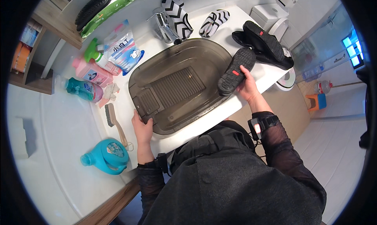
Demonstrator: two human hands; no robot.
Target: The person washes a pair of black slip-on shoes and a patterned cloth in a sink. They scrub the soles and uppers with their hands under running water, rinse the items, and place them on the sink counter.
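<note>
My right hand (248,85) grips a black shoe (237,71) with its sole facing up, over the right rim of a grey-brown plastic washbasin with a built-in washboard (136,74). My left hand (142,127) rests on the basin's lower left rim, thumb apart from the fingers. The basin sits on the white counter. Another black shoe (263,40), sole up, lies at the right on black items that I cannot tell apart. Left of the basin is a wooden-handled scrub brush (117,121). Above the basin's far edge reaches a chrome faucet (166,27).
A blue detergent jug (107,156) lies at the lower left. Further up stand a teal bottle (84,89), a pink bottle (92,73), a green-topped spray bottle (103,60) and a detergent bag (123,48). Zigzag-patterned slippers (214,22) are behind the basin. A toilet (268,14) stands at the right.
</note>
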